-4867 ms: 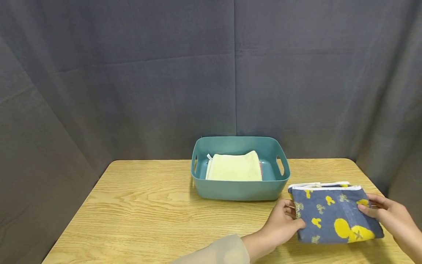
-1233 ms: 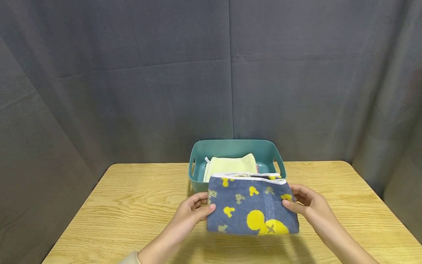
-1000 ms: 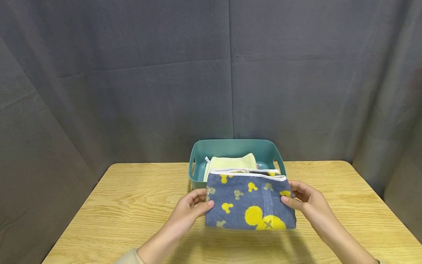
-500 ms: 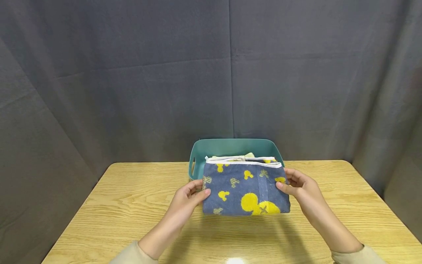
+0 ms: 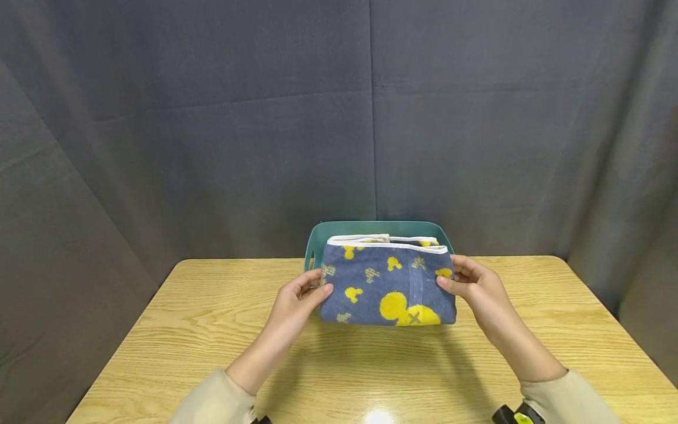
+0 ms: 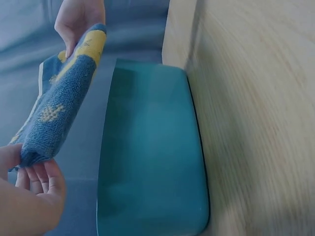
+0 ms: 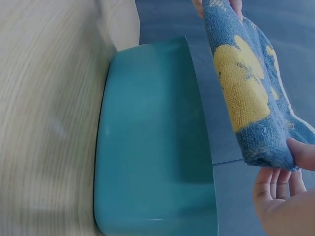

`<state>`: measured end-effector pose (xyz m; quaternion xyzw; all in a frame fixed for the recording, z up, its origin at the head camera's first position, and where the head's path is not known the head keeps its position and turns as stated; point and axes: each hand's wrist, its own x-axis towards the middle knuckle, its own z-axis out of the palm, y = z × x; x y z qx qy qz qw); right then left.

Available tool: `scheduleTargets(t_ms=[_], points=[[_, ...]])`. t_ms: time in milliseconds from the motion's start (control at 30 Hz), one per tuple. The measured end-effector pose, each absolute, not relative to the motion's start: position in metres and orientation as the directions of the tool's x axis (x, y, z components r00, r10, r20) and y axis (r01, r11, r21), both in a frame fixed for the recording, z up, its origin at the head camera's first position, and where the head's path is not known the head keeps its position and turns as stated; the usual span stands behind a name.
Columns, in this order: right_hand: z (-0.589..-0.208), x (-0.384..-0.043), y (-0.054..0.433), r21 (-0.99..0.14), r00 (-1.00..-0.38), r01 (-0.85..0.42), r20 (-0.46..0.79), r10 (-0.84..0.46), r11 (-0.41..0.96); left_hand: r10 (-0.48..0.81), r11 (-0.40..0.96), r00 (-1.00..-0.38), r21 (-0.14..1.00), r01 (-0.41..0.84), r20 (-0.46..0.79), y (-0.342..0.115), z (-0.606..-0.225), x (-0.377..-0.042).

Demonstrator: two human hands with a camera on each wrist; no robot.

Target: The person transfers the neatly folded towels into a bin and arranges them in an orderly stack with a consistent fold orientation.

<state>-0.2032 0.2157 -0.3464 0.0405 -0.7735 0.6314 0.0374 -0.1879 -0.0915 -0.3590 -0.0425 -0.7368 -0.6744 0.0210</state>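
Observation:
A folded blue towel (image 5: 365, 282) with yellow mouse-head prints and white edging hangs between both hands. My left hand (image 5: 299, 300) pinches its left side, thumb in front and fingers behind; my right hand (image 5: 474, 285) grips the right side the same way. Behind the towel in the head view stands a teal basket (image 5: 381, 227), mostly covered by it. Both wrist views show the towel held above the rim of the basket (image 6: 152, 152), apart from it. What lies inside the basket is hidden now.
The basket stands on a wooden table (image 5: 222, 318), near its back edge. Dark grey curtains (image 5: 254, 147) hang behind and at both sides. Light sleeves (image 5: 217, 400) cover the forearms, with black straps at the wrists.
Both hands have carried the folded towel from the table's right side to the middle, then up and away toward the basket. It now covers the pale yellow cloth seen earlier inside.

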Motion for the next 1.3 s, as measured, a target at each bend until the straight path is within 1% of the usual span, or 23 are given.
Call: scheduleTargets(t_ms=[233,500,833,1067,1300], points=[[-0.339,-0.209,0.214,-0.968,-0.996,-0.093,0.092,-0.015,0.232,0.023,0.103,-0.995,0.990,0.098,0.096,-0.093,-0.358,-0.198],[-0.336,-0.219,0.215,-0.956,-0.994,-0.105,0.104,-0.016,0.274,0.015,0.145,-0.994,0.984,0.106,0.105,-0.091,-0.354,-0.208],[-0.332,-0.230,0.216,-0.937,-0.997,-0.072,0.070,-0.018,0.341,0.010,0.180,-0.991,0.975,0.132,0.132,-0.087,-0.350,-0.219],[-0.330,-0.236,0.215,-0.932,-0.998,-0.061,0.066,0.002,0.356,0.000,0.169,-0.989,0.975,0.147,0.149,-0.086,-0.350,-0.229],[-0.331,-0.244,0.212,-0.939,-0.997,-0.058,0.068,0.018,0.339,-0.002,0.161,-0.987,0.974,0.159,0.161,-0.086,-0.351,-0.235]])
